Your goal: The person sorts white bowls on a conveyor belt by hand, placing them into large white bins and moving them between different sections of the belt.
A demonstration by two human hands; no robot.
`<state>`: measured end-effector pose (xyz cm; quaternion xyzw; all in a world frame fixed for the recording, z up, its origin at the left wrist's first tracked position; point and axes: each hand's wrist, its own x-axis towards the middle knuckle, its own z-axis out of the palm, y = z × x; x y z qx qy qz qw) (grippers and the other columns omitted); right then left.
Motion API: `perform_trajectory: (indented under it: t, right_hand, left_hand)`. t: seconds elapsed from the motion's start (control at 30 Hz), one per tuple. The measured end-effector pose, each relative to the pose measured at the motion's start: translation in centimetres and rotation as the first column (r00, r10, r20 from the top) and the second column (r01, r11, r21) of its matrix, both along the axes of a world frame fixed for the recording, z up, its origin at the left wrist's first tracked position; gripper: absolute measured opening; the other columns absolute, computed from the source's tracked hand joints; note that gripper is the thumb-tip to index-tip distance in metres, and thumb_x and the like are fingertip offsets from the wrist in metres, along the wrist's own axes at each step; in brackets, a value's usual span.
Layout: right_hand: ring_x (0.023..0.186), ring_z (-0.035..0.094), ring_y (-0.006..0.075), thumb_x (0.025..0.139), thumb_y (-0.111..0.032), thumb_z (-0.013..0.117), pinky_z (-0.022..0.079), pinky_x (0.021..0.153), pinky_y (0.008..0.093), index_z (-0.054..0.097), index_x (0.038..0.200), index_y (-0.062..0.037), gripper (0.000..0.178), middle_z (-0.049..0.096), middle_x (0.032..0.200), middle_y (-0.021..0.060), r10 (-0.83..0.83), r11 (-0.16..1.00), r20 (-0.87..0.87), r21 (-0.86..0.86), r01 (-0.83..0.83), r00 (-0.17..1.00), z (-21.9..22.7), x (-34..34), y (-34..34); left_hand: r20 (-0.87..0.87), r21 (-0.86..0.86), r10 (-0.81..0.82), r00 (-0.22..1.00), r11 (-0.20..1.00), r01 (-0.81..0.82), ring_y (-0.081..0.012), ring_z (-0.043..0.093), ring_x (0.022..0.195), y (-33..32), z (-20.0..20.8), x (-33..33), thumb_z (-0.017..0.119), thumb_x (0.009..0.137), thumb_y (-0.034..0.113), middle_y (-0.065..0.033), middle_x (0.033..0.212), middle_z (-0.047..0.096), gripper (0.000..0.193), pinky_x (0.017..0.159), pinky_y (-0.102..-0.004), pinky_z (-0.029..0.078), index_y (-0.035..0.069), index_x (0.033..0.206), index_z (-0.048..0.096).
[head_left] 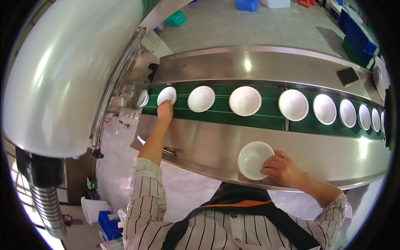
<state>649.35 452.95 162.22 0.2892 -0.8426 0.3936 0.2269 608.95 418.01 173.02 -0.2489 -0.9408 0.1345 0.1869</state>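
Near the left end of a green conveyor belt (266,121), my left hand (165,111) reaches out and grips the near rim of a white bowl (167,92). Its fingertips are partly hidden at the rim. My right hand (284,168) is closed on the right side of another white bowl (252,160), over the steel ledge in front of me. That bowl's open side faces up, and its inside looks bare. Several more white bowls (245,101) stand in a row along the belt, reaching to the far right.
Steel ledges (200,131) border the belt. A dark flat block (347,76) lies on the far ledge at right. At left looms a large roll of clear film (71,75) beside a metal bar (118,79). A light-coloured handled tool (143,141) lies by the near ledge's left end.
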Motion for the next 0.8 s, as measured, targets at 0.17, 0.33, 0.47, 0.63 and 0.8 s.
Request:
perform_trajectory:
  t: [0.17, 0.33, 0.47, 0.63, 0.8]
  right_hand:
    - [0.106, 0.055, 0.0195, 0.070, -0.015, 0.068, 0.042, 0.092, 0.0379, 0.061, 0.096, -0.0102, 0.028, 0.059, 0.103, 0.0032, -0.004, 0.987, 0.082, 0.158, -0.009, 0.997, 0.3, 0.4, -0.9]
    - [0.109, 0.053, 0.0259, 0.076, -0.019, 0.073, 0.042, 0.094, 0.0404, 0.058, 0.116, -0.0079, 0.044, 0.058, 0.114, 0.0090, -0.184, 0.977, 0.124, -0.083, 0.195, 0.975, 2.2, 2.1, -1.0]
    - [0.099, 0.057, 0.0332, 0.074, -0.013, 0.074, 0.050, 0.080, 0.0394, 0.053, 0.122, -0.0074, 0.052, 0.056, 0.118, 0.0164, -0.547, 0.698, 0.321, -0.335, 0.633, 0.773, 0.7, 4.2, 1.0]
    - [0.085, 0.060, 0.0422, 0.083, -0.040, 0.064, 0.049, 0.077, 0.0451, 0.054, 0.113, -0.0036, 0.048, 0.063, 0.094, 0.0236, -0.433, 0.761, 0.501, -0.241, 0.602, 0.749, -1.1, 2.1, 5.3]
    - [0.070, 0.060, 0.0400, 0.082, -0.017, 0.057, 0.049, 0.066, 0.0449, 0.058, 0.093, -0.0002, 0.020, 0.061, 0.076, 0.0216, -0.207, 0.838, 0.508, -0.349, 0.419, 0.836, 1.2, 4.0, 10.3]
  left_hand:
    - [0.020, -0.024, 0.124, 0.992, 0.992, -0.123, -0.0375, 0.060, 0.095, -1.7, 2.5, 0.0, 0.064, 0.082, 0.020, -0.0172, 0.101, 0.063, 0.028, 0.083, -0.0465, 0.047, 0.004, 0.105, 0.062]
    - [-0.088, 0.241, -0.122, 0.989, 0.960, 0.140, -0.0383, 0.054, 0.107, 1.9, 3.6, 7.0, 0.067, 0.082, 0.016, -0.0249, 0.116, 0.057, 0.047, 0.092, -0.0432, 0.043, -0.005, 0.122, 0.052]
    - [0.253, 0.699, -0.376, 0.892, 0.708, 0.100, -0.0261, 0.061, 0.104, 13.3, 1.2, 19.8, 0.063, 0.087, 0.013, -0.0156, 0.111, 0.063, 0.031, 0.090, -0.0345, 0.046, 0.002, 0.115, 0.058]
    - [0.501, 0.863, -0.603, 0.621, 0.404, -0.304, -0.0188, 0.059, 0.100, 21.7, -3.9, 31.0, 0.056, 0.091, 0.010, -0.0113, 0.108, 0.062, 0.036, 0.089, -0.0295, 0.045, 0.000, 0.125, 0.050]
    - [0.603, 0.798, -0.619, 0.503, 0.469, -0.378, -0.0215, 0.058, 0.102, 26.9, -4.6, 34.5, 0.049, 0.097, 0.022, -0.0133, 0.109, 0.061, 0.037, 0.088, -0.0295, 0.045, -0.002, 0.125, 0.048]
